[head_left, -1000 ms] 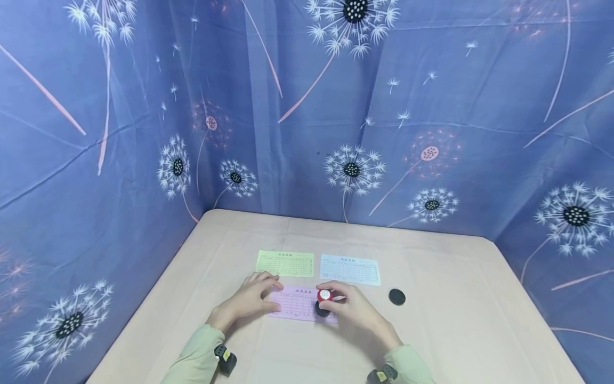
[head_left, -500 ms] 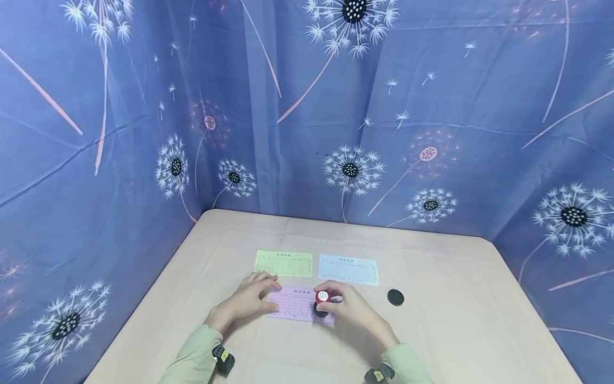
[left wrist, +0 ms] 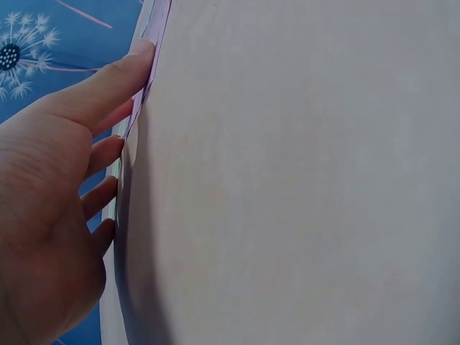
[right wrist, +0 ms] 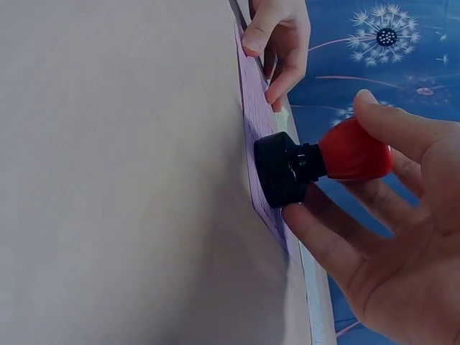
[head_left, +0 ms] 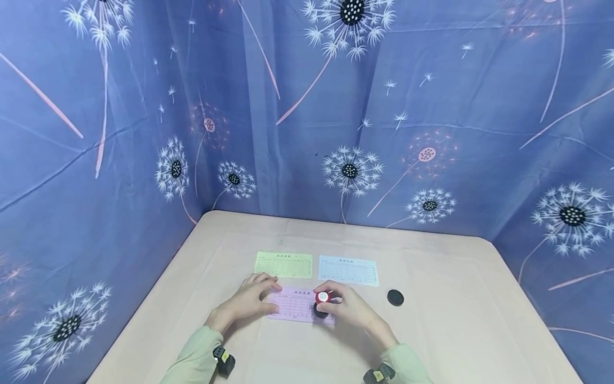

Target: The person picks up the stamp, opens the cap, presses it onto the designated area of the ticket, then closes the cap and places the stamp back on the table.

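Glossy, bulb-handled stamp [right wrist: 313, 162] on ruled purple paper [head_left: 293, 305].

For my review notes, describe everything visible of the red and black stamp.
The stamp has a glossy, rounded red handle topped by a white round label, its print unreadable, a narrow black neck and a wider, round black base; it looks like plastic. It stands roughly upright on the purple slip, toward the right end in the head view. The right hand grips the handle; the stamp's underside is hidden.

Red-and-black stamp [right wrist: 291, 168], base down, on purple form [head_left: 294, 306]
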A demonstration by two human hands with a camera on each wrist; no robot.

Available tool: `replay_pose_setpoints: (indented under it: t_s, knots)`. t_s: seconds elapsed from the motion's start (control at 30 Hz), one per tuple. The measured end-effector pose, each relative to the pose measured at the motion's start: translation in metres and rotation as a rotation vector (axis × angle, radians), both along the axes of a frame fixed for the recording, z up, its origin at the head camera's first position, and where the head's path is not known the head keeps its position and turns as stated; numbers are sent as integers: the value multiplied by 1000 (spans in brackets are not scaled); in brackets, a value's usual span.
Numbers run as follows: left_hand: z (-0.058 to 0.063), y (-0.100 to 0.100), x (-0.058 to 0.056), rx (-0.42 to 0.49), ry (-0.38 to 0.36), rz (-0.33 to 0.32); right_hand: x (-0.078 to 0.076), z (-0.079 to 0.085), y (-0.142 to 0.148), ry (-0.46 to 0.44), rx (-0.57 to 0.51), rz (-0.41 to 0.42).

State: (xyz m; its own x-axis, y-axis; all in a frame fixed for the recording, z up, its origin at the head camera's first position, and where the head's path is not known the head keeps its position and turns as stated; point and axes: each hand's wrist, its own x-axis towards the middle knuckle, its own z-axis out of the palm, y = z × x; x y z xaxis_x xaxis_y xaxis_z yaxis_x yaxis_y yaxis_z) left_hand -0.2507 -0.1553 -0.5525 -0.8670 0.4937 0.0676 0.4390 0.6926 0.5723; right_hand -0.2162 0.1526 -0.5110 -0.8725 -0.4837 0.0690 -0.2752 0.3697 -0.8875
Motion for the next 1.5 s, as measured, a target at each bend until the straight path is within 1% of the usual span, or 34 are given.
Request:
replay_pose_setpoints:
  t_s: [0.13, 0.47, 0.9, 1.1, 1.3, 1.5]
  knots:
    - [0, -1, 0, -2, -1, 6, 0, 0, -2, -21, -23, -8]
    - [-1, -1, 0, -8, -11, 14, 0, -3, -2, -42, -18, -21]
    - [3, 0, 0, -1, -27, 8, 3, -1, -3, -28, -48, -35]
    - [3, 0, 2, -12, -20, -4, 5, 0, -3, -36, -26, -51]
    - [4, 1, 3, -16, -24, -7, 6, -1, -3, -10, 9, -63]
    - [8, 3, 2, -17, -16, -5, 6, -1, -2, 24, 19, -55]
